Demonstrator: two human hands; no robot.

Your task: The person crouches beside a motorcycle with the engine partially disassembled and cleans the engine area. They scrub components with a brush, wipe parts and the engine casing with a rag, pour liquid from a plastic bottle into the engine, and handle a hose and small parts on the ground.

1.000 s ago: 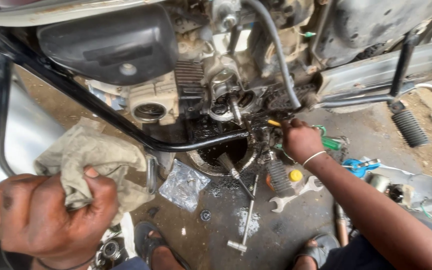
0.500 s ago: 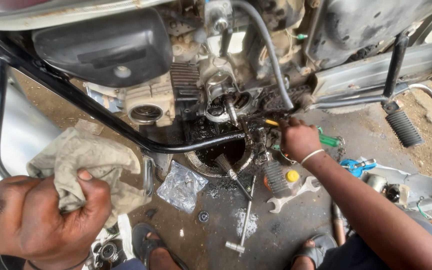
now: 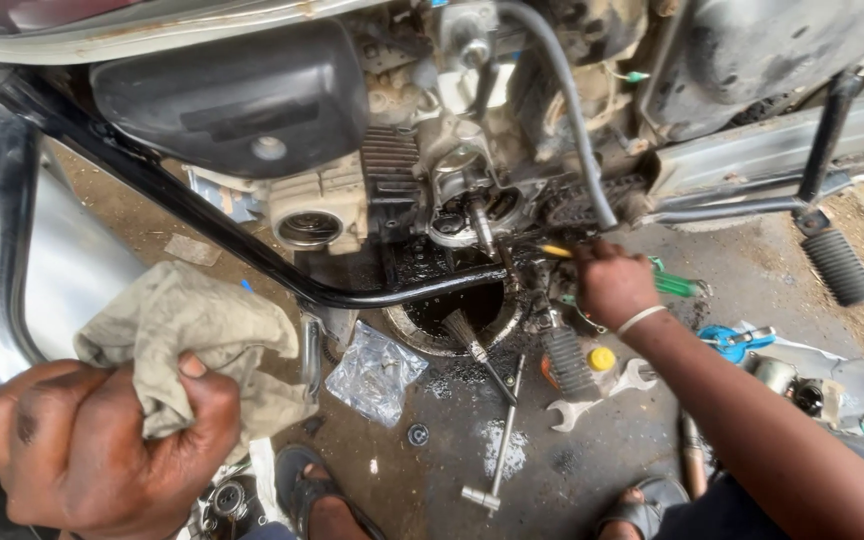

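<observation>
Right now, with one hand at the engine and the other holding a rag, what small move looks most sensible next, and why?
Probably bring the rag, bunched in the left hand, across to the oily engine opening. The right hand already holds a yellow-handled tool against it, and dark grime coats that area.

We see that both our arms are bare with no sleeves showing, a thin pale band circles the wrist just behind our right hand [image 3: 612,285], our left hand [image 3: 102,445] wears nothing, and dark open sandals [image 3: 297,475] sit on both feet below that hand.
</observation>
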